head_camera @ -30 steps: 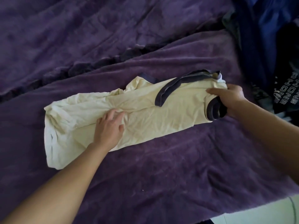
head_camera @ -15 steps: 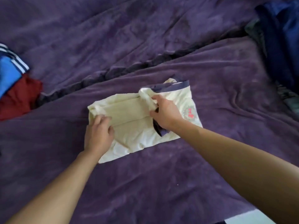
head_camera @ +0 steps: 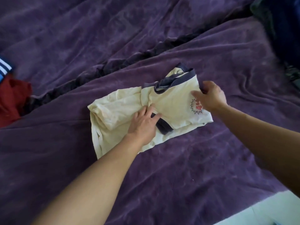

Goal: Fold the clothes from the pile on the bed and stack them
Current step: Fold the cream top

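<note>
A cream T-shirt (head_camera: pixel 170 104) with navy trim and a red chest print lies folded in half on the purple blanket (head_camera: pixel 186 168). My left hand (head_camera: pixel 142 124) presses flat on its middle, fingers spread, next to a navy sleeve cuff. My right hand (head_camera: pixel 209 96) hovers over the shirt's right end, partly covering the print, fingers loosely curled and blurred. The pile of dark clothes (head_camera: pixel 282 30) lies at the far right. A stack of folded clothes (head_camera: pixel 11 98), red with blue and white on top, sits at the left edge.
A dark fold in the blanket (head_camera: pixel 129 60) runs diagonally behind the shirt. The bed's near edge and pale floor (head_camera: pixel 267 210) show at the bottom right.
The shirt's collar end was folded leftward over the body, halving its length. My right hand has since moved back to the right end; my left hand shifted right onto the middle.
</note>
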Demonstrator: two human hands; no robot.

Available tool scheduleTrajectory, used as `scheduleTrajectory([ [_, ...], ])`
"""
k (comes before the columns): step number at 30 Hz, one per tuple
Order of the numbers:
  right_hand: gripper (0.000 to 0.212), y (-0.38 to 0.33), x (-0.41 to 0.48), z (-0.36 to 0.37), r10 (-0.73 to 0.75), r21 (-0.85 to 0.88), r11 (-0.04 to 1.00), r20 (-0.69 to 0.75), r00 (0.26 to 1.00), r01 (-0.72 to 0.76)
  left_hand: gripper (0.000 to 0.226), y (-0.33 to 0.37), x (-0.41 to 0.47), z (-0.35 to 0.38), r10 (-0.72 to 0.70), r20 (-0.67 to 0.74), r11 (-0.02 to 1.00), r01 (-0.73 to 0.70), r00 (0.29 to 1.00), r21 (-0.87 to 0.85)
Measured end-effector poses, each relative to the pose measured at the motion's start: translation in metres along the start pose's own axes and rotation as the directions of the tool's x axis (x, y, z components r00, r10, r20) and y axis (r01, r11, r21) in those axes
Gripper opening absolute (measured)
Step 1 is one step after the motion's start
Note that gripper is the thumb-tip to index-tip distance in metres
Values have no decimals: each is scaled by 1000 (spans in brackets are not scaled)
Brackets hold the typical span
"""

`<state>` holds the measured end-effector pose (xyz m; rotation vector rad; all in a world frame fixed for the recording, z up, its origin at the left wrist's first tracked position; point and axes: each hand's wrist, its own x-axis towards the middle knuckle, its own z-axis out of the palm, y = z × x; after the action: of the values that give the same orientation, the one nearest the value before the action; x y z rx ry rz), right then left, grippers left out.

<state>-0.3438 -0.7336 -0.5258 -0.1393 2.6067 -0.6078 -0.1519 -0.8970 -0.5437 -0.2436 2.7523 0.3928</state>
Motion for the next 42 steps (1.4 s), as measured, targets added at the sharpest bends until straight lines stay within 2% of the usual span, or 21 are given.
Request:
scheduleTrajectory([
  [1, 46, 0, 5, 4, 12, 31, 999, 39, 999, -13, 56, -3, 4, 5, -9, 45, 1000, 9, 999, 4],
  [3, 39, -3, 10, 9, 39, 145, 988, 123, 992, -56, 54, -10, 6, 7, 11, 43, 999, -9, 999, -45],
  [6, 27, -11, -3, -1, 11, 255, 966, 156, 988, -51, 44, -24, -10, -7, -7, -121, 997, -2, 993, -72],
  [8, 24, -24, -23, -15, -73, 286, 957, 117, 990, 37, 39, -49, -31, -17, -126, -185, 992, 122, 975, -31],
  [11, 22, -56, -62, -27, -176, 352, 927, 97, 980, 131, 41, -102, -70, -28, -277, -41, 953, 280, 960, 111],
  [14, 29, -96, -101, -21, -290, 312, 916, 80, 954, 252, 40, -144, -106, -45, -378, -60, 907, 382, 924, 177],
  [16, 38, -124, -123, -5, -349, 264, 912, 93, 932, 315, 34, -165, -127, -61, -478, -154, 858, 497, 865, 132],
  [19, 52, -157, -157, 36, -415, 146, 907, 155, 896, 395, 33, -186, -159, -70, -547, -211, 819, 570, 810, 66],
  [22, 59, -178, -189, 86, -470, 87, 880, 313, 825, 468, 34, -195, -188, -61, -593, -210, 798, 602, 777, -24],
  [24, 65, -179, -204, 120, -423, 31, 878, 515, 746, 477, 33, -195, -203, -49, -627, -188, 777, 623, 756, -83],
  [26, 60, -170, -212, 140, -362, 37, 900, 620, 696, 435, 32, -193, -213, -37, -648, -183, 762, 628, 739, -161],
  [27, 52, -164, -212, 142, -368, 81, 912, 593, 716, 402, 31, -190, -216, -32, -650, -193, 759, 616, 735, -212],
  [28, 42, -157, -207, 141, -384, 127, 918, 514, 767, 375, 30, -186, -216, -28, -647, -206, 759, 596, 734, -262],
  [30, 29, -139, -188, 129, -362, 141, 932, 268, 893, 335, 30, -174, -208, -23, -620, -242, 775, 534, 747, -338],
  [32, 30, -120, -160, 112, -291, 74, 955, 76, 954, 286, 34, -163, -186, -23, -576, -280, 800, 458, 768, -388],
  [33, 34, -110, -147, 105, -253, 13, 967, 33, 967, 253, 37, -158, -172, -26, -556, -295, 810, 427, 777, -402],
  [37, 63, -80, -121, 101, -106, -197, 973, 71, 992, 118, 44, -143, -101, -41, -419, -332, 897, 329, 845, -295],
  [39, 71, -72, -128, 113, -84, -191, 976, 112, 990, 105, 44, -134, -65, -47, -304, -345, 945, 236, 888, -227],
  [42, 64, -65, -155, 138, -60, -89, 993, 140, 988, 73, 51, -116, -14, -51, -162, -271, 980, 122, 949, -156],
])
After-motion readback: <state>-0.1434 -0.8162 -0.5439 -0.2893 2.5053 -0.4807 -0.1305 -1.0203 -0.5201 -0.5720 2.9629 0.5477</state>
